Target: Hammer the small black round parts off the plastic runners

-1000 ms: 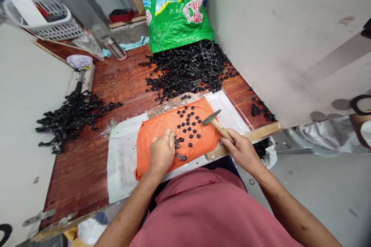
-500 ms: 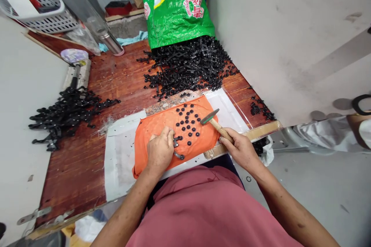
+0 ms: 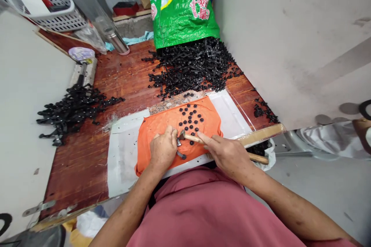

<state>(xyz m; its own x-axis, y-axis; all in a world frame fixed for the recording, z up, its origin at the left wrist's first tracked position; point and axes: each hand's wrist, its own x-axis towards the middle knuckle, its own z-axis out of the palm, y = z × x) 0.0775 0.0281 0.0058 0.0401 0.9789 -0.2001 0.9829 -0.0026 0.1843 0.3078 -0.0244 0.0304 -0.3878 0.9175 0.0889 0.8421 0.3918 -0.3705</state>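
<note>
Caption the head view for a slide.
Right hand holds a hammer at the black part the left hand pins to orange cloth.

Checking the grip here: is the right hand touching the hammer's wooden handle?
Touching. The head view shows the right hand closed around the handle of the hammer, forefinger laid along it, the butt end sticking out past the palm.

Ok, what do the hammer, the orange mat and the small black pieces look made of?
Hammer: pale wooden handle, dull grey metal head. Orange mat: matte woven cloth, wrinkled at its edges. Black pieces: probably moulded plastic or rubber, faint sheen; too small to tell which.
</note>
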